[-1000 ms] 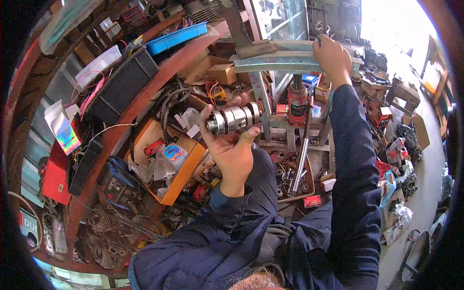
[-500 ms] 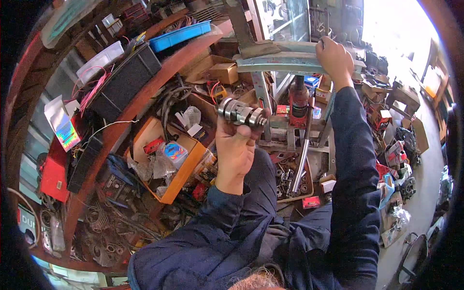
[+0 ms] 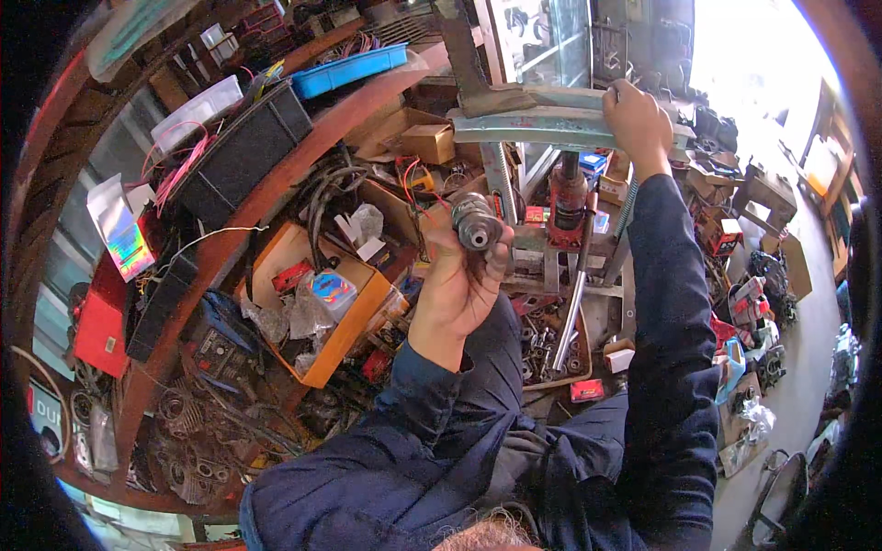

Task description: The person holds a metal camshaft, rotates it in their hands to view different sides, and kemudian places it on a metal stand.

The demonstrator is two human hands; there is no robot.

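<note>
My left hand is raised in front of my knees with its fingers closed round a short, stepped metal shaft with thick shiny rings. One end of the shaft, with a hole in its middle, faces toward me. The fingers hide part of its side. Farther off to the right, my right hand is closed over the top of a pale green steel beam of a press frame. Below that beam stands a red bottle jack, and beside it a long metal bar slants down.
An orange-sided carton with bagged parts lies at my left. A tray of small metal parts sits beyond my knees. Black and blue bins rest along the red-brown bench edge. Boxes and engine parts crowd the floor at right.
My left hand has turned the shaft from lying sideways to pointing its end toward me, and shifted it slightly right. My right hand stays on the beam.
</note>
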